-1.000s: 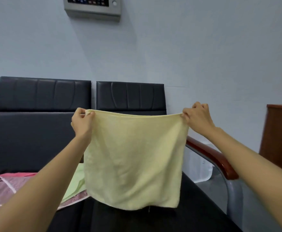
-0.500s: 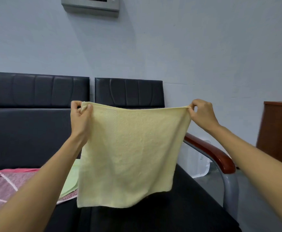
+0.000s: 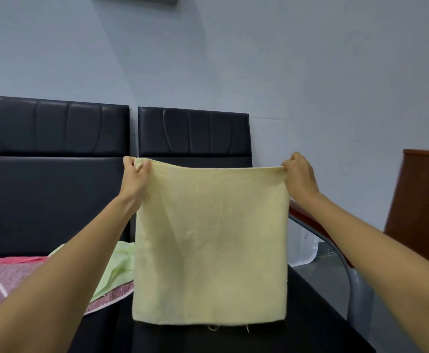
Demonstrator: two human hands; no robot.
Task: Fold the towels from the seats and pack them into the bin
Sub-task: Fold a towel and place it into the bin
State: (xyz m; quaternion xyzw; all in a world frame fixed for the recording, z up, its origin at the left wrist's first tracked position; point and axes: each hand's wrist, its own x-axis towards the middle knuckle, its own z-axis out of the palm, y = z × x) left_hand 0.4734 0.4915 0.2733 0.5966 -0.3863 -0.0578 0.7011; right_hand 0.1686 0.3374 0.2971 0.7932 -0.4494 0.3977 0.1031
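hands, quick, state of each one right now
Left hand: closed, pinching the yellow towel at its top left corner.
Right hand: closed, pinching the towel's top right corner.

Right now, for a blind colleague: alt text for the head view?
The left hand and right hand hold a yellow towel spread by its top corners over a black seat; a green towel and pink towel lie left.
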